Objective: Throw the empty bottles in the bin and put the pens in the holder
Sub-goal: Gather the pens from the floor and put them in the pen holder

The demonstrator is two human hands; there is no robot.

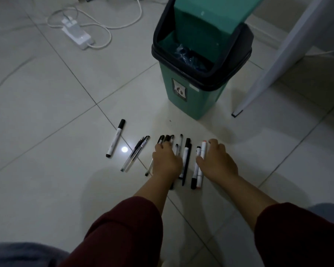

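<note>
several pens point(185, 160) lay in a loose row on the tiled floor point(56, 112), just in front of the green bin point(187, 101) — light, stiff, smooth-barrelled things that would likely roll or slip, so best gathered by the mid-barrel in a bunch. they looked mostly black-capped; one white marker point(115, 138) lay well apart to the left, two clear-barrelled pens point(134, 155) between it and the rest. the left hand point(167, 162) rested palm-down on the middle pens, its fingers point(162, 146) curled over them, not visibly closed round any. the right hand point(216, 160) lay spread beside a white marker with a red tip point(201, 151), holding nothing. blue plastic showed inside the bin — no holder was in view.
</note>
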